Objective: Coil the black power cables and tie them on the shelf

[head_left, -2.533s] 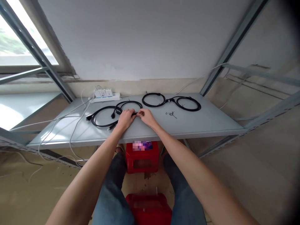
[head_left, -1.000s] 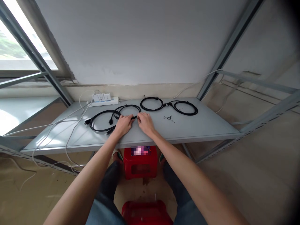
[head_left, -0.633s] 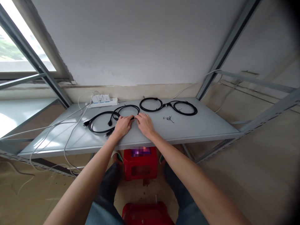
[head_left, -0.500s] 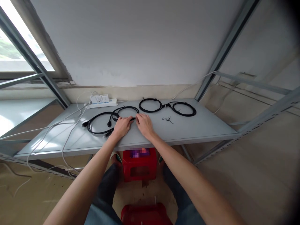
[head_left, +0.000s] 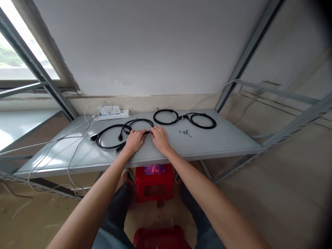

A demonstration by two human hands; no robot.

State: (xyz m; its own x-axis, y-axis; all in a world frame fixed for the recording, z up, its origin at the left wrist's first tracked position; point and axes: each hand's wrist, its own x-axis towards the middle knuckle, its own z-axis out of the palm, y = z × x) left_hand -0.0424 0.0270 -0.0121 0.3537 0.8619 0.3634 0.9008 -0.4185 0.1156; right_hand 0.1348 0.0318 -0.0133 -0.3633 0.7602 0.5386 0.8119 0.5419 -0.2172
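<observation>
Two coils of black cable lie side by side on the left half of the grey shelf (head_left: 197, 145). At the near side of the inner coiled cable (head_left: 142, 120), my left hand (head_left: 136, 140) is closed around it. My right hand (head_left: 159, 138) pinches the same cable just to the right, fingertips close to the left ones. A short black stretch shows between the hands; finer detail there is hidden by the fingers. The outer coiled cable (head_left: 103, 129), with plug ends, rests left of my left hand.
Two more black cable coils (head_left: 203, 121) lie at the back right. Small loose black ties (head_left: 185, 132) sit right of my hands. A white power strip (head_left: 114, 114) with plugged adapters and white cords (head_left: 75, 152) occupies the left. Below stands a red stool (head_left: 154, 183).
Both hands stay nearly in place on the cable, with only a slight finger shift. The whole view has moved a little.
</observation>
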